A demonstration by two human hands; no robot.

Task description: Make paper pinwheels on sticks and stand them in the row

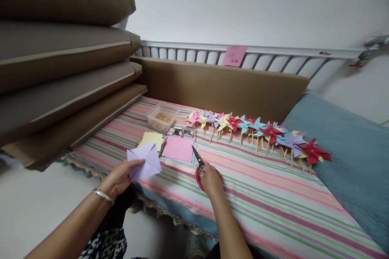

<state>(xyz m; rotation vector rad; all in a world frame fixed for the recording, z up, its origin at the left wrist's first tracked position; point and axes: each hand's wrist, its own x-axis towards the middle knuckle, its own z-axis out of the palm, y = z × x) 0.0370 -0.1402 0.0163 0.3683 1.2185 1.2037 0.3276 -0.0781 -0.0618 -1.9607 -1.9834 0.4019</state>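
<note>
My left hand (120, 176) pinches a lavender paper square (147, 164) by its near left edge; lines run in from its corners. My right hand (212, 177) is at the red handles of a pair of scissors (200, 166), fingers closed on them, with the dark blades pointing away beside a stack of coloured paper. Pink paper (178, 149) tops that stack, with blue and other sheets showing below it. Just behind the lavender square lies yellow paper (152, 139).
Paper pinwheels (243, 124) on sticks lie in a long row at the right on a striped cloth (258, 194). A clear plastic box (163, 117) holds small sticks, with small metallic-looking boxes (181, 131) beside it. Stacked brown cushions (69, 48) rise at the left.
</note>
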